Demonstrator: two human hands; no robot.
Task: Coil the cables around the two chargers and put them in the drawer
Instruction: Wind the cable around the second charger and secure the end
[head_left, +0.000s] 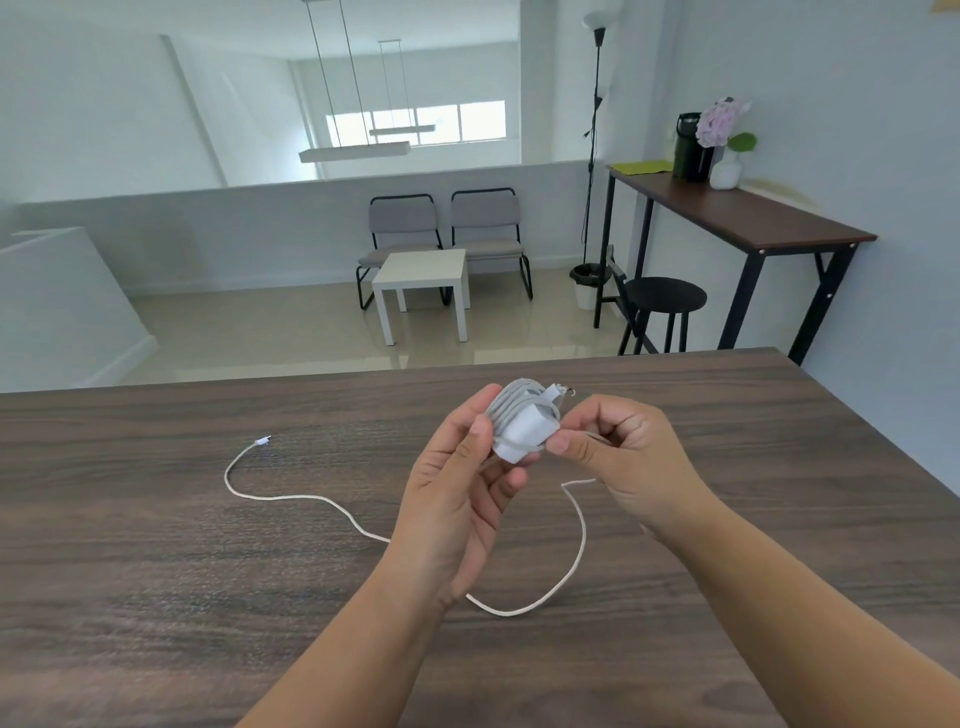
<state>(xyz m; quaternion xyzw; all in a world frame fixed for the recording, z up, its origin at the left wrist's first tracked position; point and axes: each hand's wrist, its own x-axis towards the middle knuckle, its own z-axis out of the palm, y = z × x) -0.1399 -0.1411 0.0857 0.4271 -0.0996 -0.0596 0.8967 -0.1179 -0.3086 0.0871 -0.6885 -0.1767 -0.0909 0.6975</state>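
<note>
Soft bright daylight; wide-angle bending at edges.

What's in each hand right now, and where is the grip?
Left hand holds the charger by its cable-wrapped body. Right hand pinches the cable just beside the charger.

A dark brown wood-grain pattern with streaks is shown by the tabletop (208, 597). A white charger (522, 434), wound with turns of pale grey-white cable (322, 501), is seen at the centre; the loose cable length is off-white with a white plug at 9 o'clock. At 12 o'clock, two grey chairs (447, 228) with black frames are seen behind a white side table (423, 273). At 2 o'clock, a black stool (665, 296), a brown bar table (737, 213) on black legs, pink flowers (719, 122) in a white vase and a lime-green mat (641, 167) are seen. The floor is glossy beige.
</note>
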